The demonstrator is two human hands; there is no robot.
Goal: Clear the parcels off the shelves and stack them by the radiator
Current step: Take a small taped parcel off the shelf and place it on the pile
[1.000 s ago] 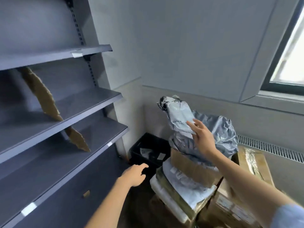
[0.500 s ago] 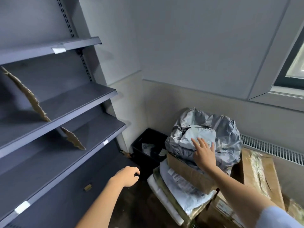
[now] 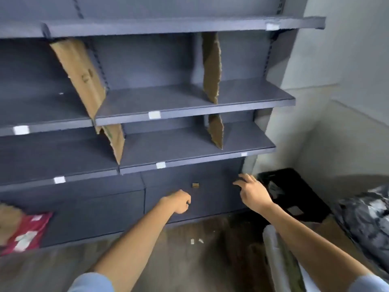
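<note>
- Shelves (image 3: 189,102) above both hands show bare dark matte boards with white tags on their front edges — nothing parcel-shaped on what's in frame, so clearing looks nearly done.
- Red parcel (image 3: 27,232), glossy soft plastic with white labels, sits low, far off to the left of the left hand; probably next.
- Grey bag (image 3: 366,218), crinkly plastic, lies on the pile right of the right hand.
- Left hand (image 3: 179,204): fingers curled in, holding nothing.
- Right hand (image 3: 252,191): fingers loose and spread, empty, just beside the black crate (image 3: 294,190).
- Torn cardboard dividers (image 3: 80,74) stand ragged-edged between the boards.
</note>
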